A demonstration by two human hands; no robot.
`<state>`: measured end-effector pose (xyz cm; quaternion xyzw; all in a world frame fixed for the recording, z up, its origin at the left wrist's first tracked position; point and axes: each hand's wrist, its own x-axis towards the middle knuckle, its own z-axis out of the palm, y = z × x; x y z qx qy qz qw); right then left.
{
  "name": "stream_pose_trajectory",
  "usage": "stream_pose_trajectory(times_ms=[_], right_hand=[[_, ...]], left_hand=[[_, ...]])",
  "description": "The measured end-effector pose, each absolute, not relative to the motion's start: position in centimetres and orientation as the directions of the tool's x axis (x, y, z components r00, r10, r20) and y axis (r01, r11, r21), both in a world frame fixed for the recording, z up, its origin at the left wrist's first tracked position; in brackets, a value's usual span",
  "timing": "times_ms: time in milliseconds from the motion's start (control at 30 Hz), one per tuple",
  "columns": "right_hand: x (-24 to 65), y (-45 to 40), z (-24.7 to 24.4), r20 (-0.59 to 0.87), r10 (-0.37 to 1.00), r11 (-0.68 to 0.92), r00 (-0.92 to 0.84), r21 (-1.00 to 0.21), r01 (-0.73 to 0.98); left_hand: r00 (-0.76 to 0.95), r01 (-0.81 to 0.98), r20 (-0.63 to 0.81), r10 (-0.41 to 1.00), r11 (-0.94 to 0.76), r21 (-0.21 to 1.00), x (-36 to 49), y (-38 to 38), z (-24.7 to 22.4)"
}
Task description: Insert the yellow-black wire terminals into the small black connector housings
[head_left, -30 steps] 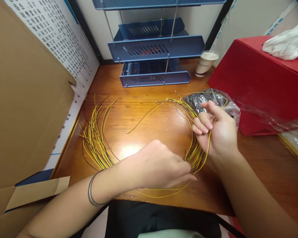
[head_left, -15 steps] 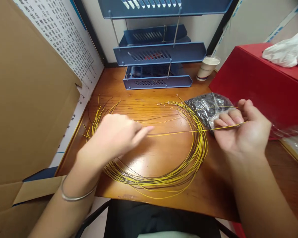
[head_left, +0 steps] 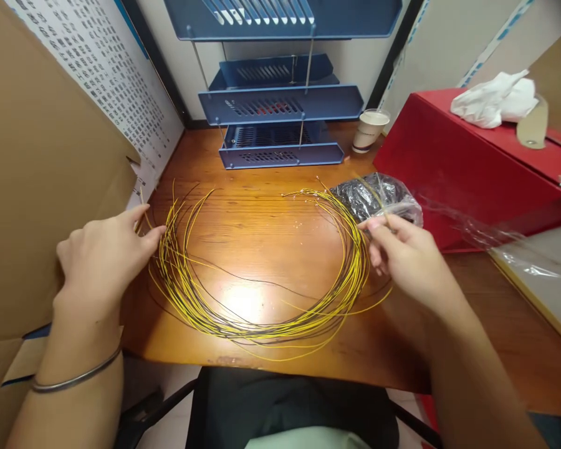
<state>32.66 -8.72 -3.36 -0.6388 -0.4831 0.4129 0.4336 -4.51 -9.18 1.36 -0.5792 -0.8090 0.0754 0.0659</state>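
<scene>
Head camera — facing forward, down — close above desk (head_left: 262, 240).

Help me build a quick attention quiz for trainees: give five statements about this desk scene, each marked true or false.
1. The yellow and dark wires lie in an open curve on the wooden desk. True.
2. The bracelet is on the right arm. False: it is on the left arm.
3. The right hand is nearer the plastic bag than the left hand is. True.
4. The white tissue lies inside the paper cup. False: it is on top of the red box.
5. The tray rack is blue. True.
</scene>
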Motion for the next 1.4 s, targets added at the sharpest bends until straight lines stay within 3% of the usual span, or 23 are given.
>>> stream_pose_trajectory(times_ms=[133,200,267,367,467,567,733,967,1067,1233,1400], right_hand=[[32.9,-8.6,-4.5,-0.07,0.99,-0.133,0.121,-0.745,0.653],[32.9,-8.5,-4.4,-0.075,0.982,-0.185,0.174,-0.584,0.79],[32.8,-8.8,-4.0,-0.092,0.961,-0.273,0.259,-0.423,0.864],[32.7,-9.8,-3.4,-0.124,0.941,-0.336,0.313,-0.275,0.901],[32.6,-10.3,-3.2,-0.203,0.941,-0.311,0.272,-0.195,0.93],[32.1,-9.7,-3.6,-0.328,0.919,-0.28,0.219,-0.153,0.948],[30.2,-7.4,-3.7,-0.319,0.945,-0.145,0.073,-0.208,0.967],[25.8,-3.1,-2.9,-0.29,0.956,-0.044,-0.041,-0.282,0.958],[24.3,-1.3,-2.9,-0.261,0.964,-0.045,-0.049,-0.344,0.938],[24.6,-0.4,-3.4,-0.237,0.971,-0.112,-0.016,-0.515,0.85],[26.6,-1.1,-4.1,-0.352,0.929,-0.258,-0.114,-0.837,0.483]], left_hand=[[-0.169,0.976,0.059,0.984,0.176,-0.127,-1.2,-9.9,1.1],[0.028,0.998,0.037,0.999,-0.026,-0.05,1.4,-10.6,0.2],[0.328,0.941,-0.062,0.943,-0.321,0.104,4.3,-11.5,-1.0],[0.52,0.838,-0.121,0.845,-0.479,0.261,8.3,-12.8,-2.7],[0.592,0.796,-0.127,0.796,-0.552,0.248,10.8,-14.0,-3.5],[0.628,0.777,-0.108,0.771,-0.61,0.159,11.9,-15.1,-3.5],[0.685,0.725,-0.141,0.715,-0.688,0.038,11.9,-15.6,-3.0],[0.528,0.822,-0.177,0.831,-0.552,-0.138,9.8,-12.4,-2.6],[0.539,0.819,-0.168,0.825,-0.56,-0.122,9.6,-11.9,-2.7],[0.469,0.88,-0.2,0.86,-0.474,0.024,9.5,-12.8,-2.7],[0.383,0.923,-0.152,0.911,-0.375,0.082,9.5,-13.7,-3.3]])
